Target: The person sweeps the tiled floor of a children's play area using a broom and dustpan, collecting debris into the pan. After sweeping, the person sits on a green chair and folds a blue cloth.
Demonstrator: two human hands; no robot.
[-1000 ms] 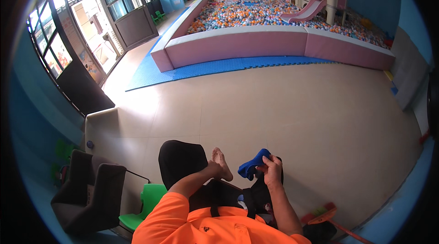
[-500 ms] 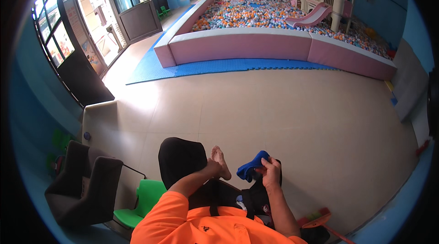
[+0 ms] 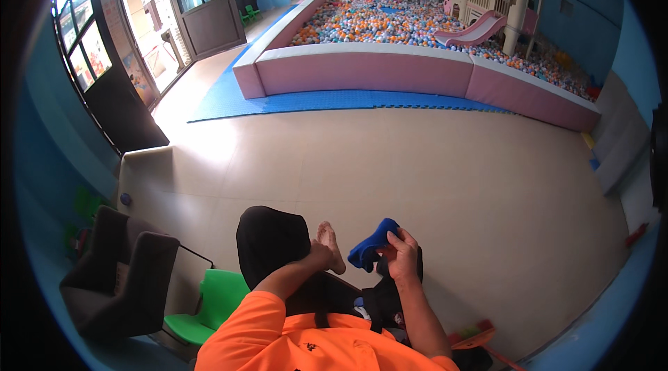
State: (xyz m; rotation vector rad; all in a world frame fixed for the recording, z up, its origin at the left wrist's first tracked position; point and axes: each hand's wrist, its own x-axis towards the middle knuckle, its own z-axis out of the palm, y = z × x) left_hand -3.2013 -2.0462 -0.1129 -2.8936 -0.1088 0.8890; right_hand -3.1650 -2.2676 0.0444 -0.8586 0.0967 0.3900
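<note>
My right hand (image 3: 401, 251) pinches a blue sock (image 3: 373, 246) by its upper edge and holds it up beside my bare foot (image 3: 330, 240). The sock hangs limp toward the left, apart from the foot. My left hand (image 3: 321, 255) is closed on the bare foot near the ankle, its fingers partly hidden. That foot is drawn up across my lap, sole turned upward, under black trousers (image 3: 271, 242). In my lap lies a small white and blue item (image 3: 360, 308) too small to make out.
A green chair (image 3: 221, 301) and a dark grey armchair (image 3: 125, 277) stand to my left. An orange-red broom-like tool (image 3: 473, 336) lies at lower right. Ahead, beyond the tiled floor (image 3: 390, 162), a pink padded wall (image 3: 362, 73) borders a ball pit with a slide (image 3: 476, 29).
The view has shifted slightly. My right hand has brought the sock a little closer to the foot, and the sock's shape has changed. My left hand stays on the foot.
</note>
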